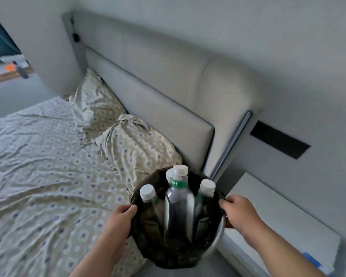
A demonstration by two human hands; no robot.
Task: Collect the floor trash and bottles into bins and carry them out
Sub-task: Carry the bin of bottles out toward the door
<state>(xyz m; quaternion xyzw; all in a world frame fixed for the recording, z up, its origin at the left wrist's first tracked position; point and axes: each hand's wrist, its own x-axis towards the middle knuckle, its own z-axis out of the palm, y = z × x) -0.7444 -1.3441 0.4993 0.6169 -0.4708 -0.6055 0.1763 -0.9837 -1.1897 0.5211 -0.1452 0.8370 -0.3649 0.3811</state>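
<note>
Bin (218, 239): round, pale-walled, lined with a black bag (176, 254); held in the air between bed and nightstand, at lower centre of view. Contents: four clear plastic bottles, all upright or slightly tilted, white caps up. Tallest bottle (179, 200) at centre, green band at the neck (lettering too blurred to read). Second bottle (148, 196) at left, third bottle (206, 189) at right, fourth bottle (169, 174) behind the tallest, mostly hidden.

Left hand (121, 215): closed on the left rim of the bin, fingers curled over the bag edge. Right hand (235, 208): closed on the right rim, fingertips pinching the bag edge against the wall. Both forearms bare, entering from the bottom edge.

Bed (38, 176): left of the bin, covered in a wrinkled patterned sheet. Two pillows in matching fabric against the headboard: near pillow (136, 144) just beyond the bin, far pillow (94, 100) further along. Headboard (158, 80): grey, padded, against a pale wall.

Nightstand (284, 222): white, right of the bin, below the right hand. Blue object (314, 260) at its near corner (kind not discernible). Dark rectangular recess (280, 139) in the wall above.
</note>
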